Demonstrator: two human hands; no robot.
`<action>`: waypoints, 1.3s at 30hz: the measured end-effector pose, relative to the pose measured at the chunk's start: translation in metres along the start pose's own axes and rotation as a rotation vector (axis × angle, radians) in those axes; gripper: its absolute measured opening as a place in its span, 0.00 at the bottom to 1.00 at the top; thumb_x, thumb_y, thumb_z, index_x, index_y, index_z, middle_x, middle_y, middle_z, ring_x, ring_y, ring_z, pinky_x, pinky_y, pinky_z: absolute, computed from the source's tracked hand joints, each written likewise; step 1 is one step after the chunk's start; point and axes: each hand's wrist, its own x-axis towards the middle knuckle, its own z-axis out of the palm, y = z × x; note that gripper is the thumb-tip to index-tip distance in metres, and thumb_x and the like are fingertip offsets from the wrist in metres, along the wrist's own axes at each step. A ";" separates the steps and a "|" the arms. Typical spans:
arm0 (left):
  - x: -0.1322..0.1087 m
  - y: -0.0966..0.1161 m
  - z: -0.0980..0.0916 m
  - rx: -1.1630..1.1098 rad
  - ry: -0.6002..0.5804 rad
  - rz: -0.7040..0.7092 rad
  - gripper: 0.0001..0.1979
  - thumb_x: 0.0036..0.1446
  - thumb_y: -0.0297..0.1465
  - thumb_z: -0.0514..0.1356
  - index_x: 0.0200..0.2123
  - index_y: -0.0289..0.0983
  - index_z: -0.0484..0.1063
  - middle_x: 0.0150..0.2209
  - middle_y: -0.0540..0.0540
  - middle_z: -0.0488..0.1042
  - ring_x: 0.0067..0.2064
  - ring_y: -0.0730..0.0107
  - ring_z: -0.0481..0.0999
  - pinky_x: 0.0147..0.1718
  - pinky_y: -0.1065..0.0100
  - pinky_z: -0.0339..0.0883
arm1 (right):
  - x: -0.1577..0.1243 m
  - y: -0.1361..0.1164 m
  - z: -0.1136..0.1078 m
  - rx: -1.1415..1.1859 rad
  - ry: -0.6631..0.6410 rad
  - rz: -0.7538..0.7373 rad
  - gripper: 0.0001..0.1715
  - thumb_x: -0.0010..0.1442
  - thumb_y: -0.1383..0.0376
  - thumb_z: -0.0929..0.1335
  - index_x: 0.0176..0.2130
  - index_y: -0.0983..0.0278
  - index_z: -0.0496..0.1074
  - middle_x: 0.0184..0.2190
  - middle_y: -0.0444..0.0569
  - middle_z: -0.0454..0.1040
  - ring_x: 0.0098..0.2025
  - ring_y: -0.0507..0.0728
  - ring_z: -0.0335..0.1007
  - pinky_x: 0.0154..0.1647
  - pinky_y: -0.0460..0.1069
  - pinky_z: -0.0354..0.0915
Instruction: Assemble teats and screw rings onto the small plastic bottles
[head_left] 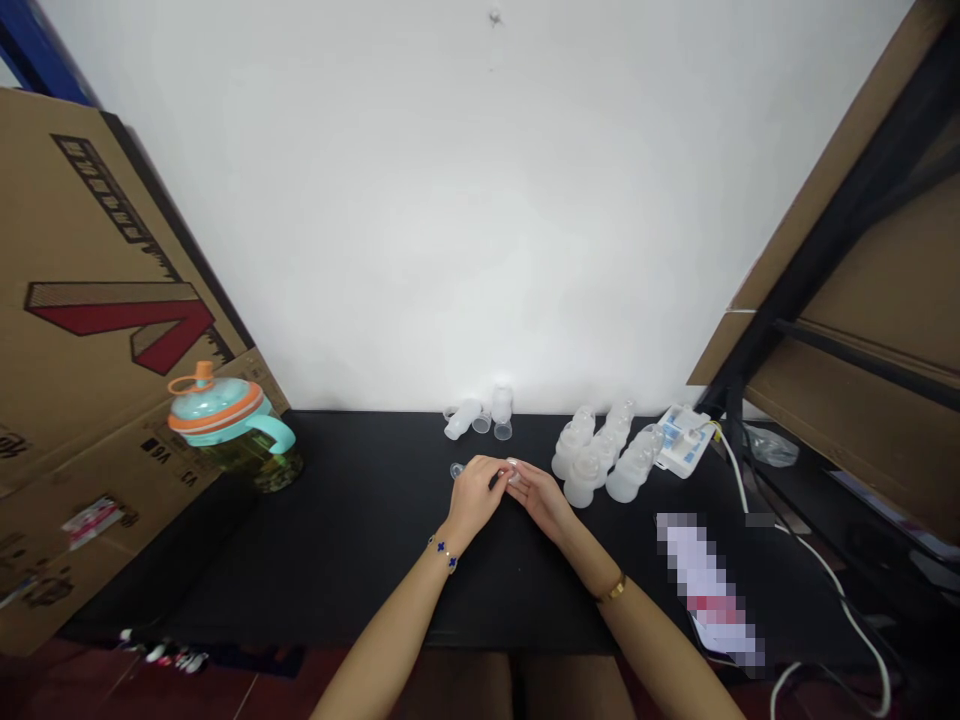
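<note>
Left hand (475, 492) and right hand (543, 500) together pinching small translucent plastic piece (515, 479), mid-scene; frosted white plastic bottles (582, 478) grouped at right, seemingly finished; loose translucent plastic parts (465, 418) at far centre, apparently still to do

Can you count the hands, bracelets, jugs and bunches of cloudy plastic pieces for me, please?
Hands: 2, left hand and right hand
Bracelets: 2, blue-charm bracelet and gold bracelet
Jugs: 1, orange-and-teal-lidded jug
Bunches: 2, right-side bunch and wall-side bunch
Total: 7
</note>
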 end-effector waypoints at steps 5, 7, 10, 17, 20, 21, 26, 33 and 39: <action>0.000 0.001 0.000 0.001 0.019 0.013 0.07 0.67 0.29 0.59 0.41 0.41 0.79 0.40 0.46 0.82 0.44 0.61 0.79 0.44 0.61 0.74 | -0.001 -0.001 0.001 0.003 -0.008 0.000 0.17 0.52 0.61 0.79 0.42 0.64 0.81 0.40 0.49 0.83 0.42 0.57 0.79 0.56 0.54 0.69; -0.001 0.001 0.000 -0.002 0.021 0.017 0.07 0.66 0.29 0.59 0.41 0.42 0.79 0.40 0.46 0.82 0.44 0.62 0.79 0.44 0.61 0.73 | 0.000 -0.001 0.001 0.007 -0.005 0.001 0.17 0.52 0.61 0.80 0.42 0.64 0.81 0.40 0.50 0.83 0.42 0.56 0.79 0.56 0.53 0.69; -0.001 0.001 0.000 -0.002 0.021 0.010 0.07 0.66 0.28 0.60 0.41 0.42 0.79 0.39 0.46 0.82 0.44 0.61 0.79 0.44 0.61 0.73 | 0.001 0.000 0.000 0.017 0.005 0.006 0.18 0.51 0.61 0.80 0.42 0.65 0.81 0.40 0.51 0.83 0.42 0.57 0.79 0.55 0.53 0.69; -0.001 -0.002 0.001 0.005 0.000 -0.005 0.06 0.65 0.28 0.60 0.40 0.40 0.79 0.39 0.46 0.82 0.43 0.62 0.78 0.44 0.61 0.72 | 0.002 0.001 -0.002 0.005 -0.015 0.009 0.18 0.51 0.60 0.80 0.41 0.64 0.81 0.40 0.51 0.83 0.44 0.58 0.79 0.55 0.53 0.69; -0.001 -0.002 0.001 -0.003 0.000 -0.011 0.06 0.65 0.27 0.60 0.40 0.40 0.78 0.39 0.46 0.82 0.43 0.62 0.78 0.44 0.62 0.72 | 0.003 0.001 -0.003 0.005 -0.026 0.008 0.19 0.50 0.60 0.81 0.41 0.64 0.81 0.40 0.51 0.83 0.44 0.57 0.80 0.56 0.53 0.69; -0.001 -0.002 0.001 -0.005 0.002 -0.011 0.06 0.65 0.27 0.60 0.41 0.40 0.78 0.39 0.46 0.82 0.44 0.62 0.78 0.44 0.62 0.72 | 0.003 0.001 -0.003 0.009 -0.024 0.008 0.19 0.50 0.60 0.81 0.41 0.64 0.81 0.40 0.50 0.83 0.43 0.57 0.80 0.56 0.53 0.69; -0.002 -0.002 0.001 -0.008 0.016 -0.003 0.07 0.65 0.28 0.60 0.40 0.40 0.79 0.40 0.46 0.82 0.44 0.62 0.78 0.44 0.62 0.71 | 0.003 0.002 -0.003 0.013 -0.013 0.016 0.18 0.50 0.61 0.80 0.41 0.64 0.82 0.40 0.50 0.83 0.42 0.56 0.80 0.54 0.52 0.71; -0.002 -0.003 0.002 -0.010 0.019 0.001 0.07 0.66 0.29 0.59 0.40 0.40 0.79 0.40 0.45 0.82 0.44 0.62 0.78 0.45 0.62 0.71 | 0.002 0.000 -0.002 0.007 -0.008 0.014 0.19 0.50 0.61 0.80 0.41 0.66 0.82 0.40 0.51 0.83 0.42 0.56 0.80 0.54 0.52 0.71; -0.001 -0.004 0.002 -0.027 0.018 -0.024 0.07 0.66 0.30 0.59 0.40 0.41 0.79 0.40 0.45 0.82 0.44 0.61 0.78 0.46 0.61 0.70 | 0.002 0.000 -0.002 -0.016 0.014 0.014 0.18 0.50 0.60 0.80 0.41 0.65 0.81 0.38 0.51 0.83 0.42 0.58 0.80 0.55 0.54 0.71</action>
